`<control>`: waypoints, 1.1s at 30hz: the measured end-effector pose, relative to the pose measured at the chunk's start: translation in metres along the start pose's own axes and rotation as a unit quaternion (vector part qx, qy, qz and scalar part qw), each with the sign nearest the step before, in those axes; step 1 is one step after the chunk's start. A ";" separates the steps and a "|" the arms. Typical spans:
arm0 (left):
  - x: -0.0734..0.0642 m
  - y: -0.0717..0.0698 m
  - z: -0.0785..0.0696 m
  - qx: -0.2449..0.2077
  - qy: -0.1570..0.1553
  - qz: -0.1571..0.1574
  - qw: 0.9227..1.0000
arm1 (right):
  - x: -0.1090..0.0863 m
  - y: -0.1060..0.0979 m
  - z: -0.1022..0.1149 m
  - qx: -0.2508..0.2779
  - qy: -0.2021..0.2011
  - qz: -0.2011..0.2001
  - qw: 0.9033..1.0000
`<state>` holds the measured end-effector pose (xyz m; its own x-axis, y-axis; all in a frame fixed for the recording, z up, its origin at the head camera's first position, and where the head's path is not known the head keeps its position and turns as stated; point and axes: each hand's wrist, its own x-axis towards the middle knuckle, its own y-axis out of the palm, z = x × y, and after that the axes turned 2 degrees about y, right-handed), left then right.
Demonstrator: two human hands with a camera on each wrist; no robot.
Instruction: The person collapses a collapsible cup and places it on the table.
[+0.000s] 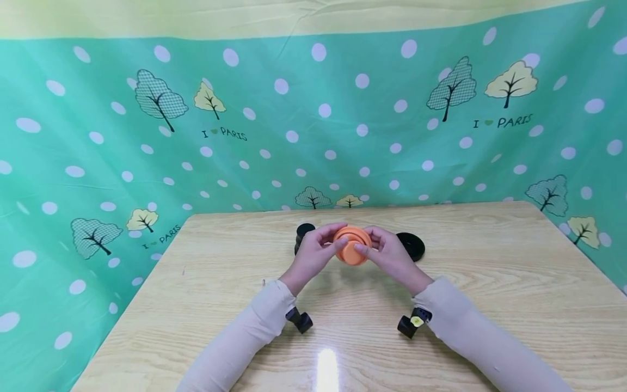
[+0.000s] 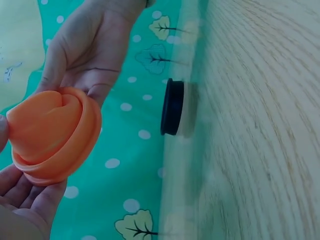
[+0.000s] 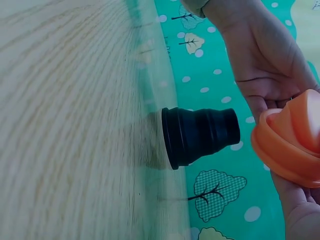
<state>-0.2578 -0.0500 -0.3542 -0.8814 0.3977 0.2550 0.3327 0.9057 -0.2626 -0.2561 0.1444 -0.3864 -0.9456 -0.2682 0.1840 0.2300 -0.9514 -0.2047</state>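
Observation:
Between both hands, above the table, is an orange collapsible cup point(image 1: 352, 253), its soft wall partly folded down into rings and its base turned toward the head camera. My left hand point(image 1: 315, 252) pinches its left side, thumb on the base and fingers behind the rim. On the opposite side my right hand point(image 1: 393, 258) grips it the same way. The wrist views show the orange wall point(image 2: 47, 132) bent unevenly, with a fold pushed in. Beyond the left hand stands a black stepped cup point(image 3: 200, 136), wide rim down; in the head view that hand partly covers it.
A flat black round piece point(image 1: 413, 246) lies on the wooden table point(image 1: 490, 261) just behind the right hand. A green dotted cloth point(image 1: 274, 120) hangs along the table's far edge. Black wrist cameras point(image 1: 304, 323) hang under both sleeves.

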 end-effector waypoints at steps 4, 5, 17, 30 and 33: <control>-0.001 0.001 -0.001 0.010 0.002 -0.014 1.000 | 0.000 0.000 -0.001 0.005 -0.008 0.001 1.000; -0.001 0.001 -0.001 0.012 0.003 -0.017 1.000 | 0.000 0.000 -0.001 0.007 -0.009 0.000 1.000; -0.001 0.003 0.001 0.034 0.024 -0.045 0.998 | -0.001 0.003 -0.001 0.004 -0.013 -0.003 1.000; 0.006 0.003 0.032 0.012 0.030 -0.015 0.999 | -0.001 -0.005 0.001 -0.066 -0.017 0.038 0.997; 0.005 0.002 0.032 0.005 0.030 -0.020 0.999 | -0.001 -0.006 0.002 -0.076 -0.019 0.030 0.996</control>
<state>-0.2725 -0.0503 -0.3827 -0.8722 0.3700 0.3199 0.2941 0.9193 -0.2613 -0.2563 0.1498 -0.3838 -0.9210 -0.3324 0.2031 0.2460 -0.9005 -0.3585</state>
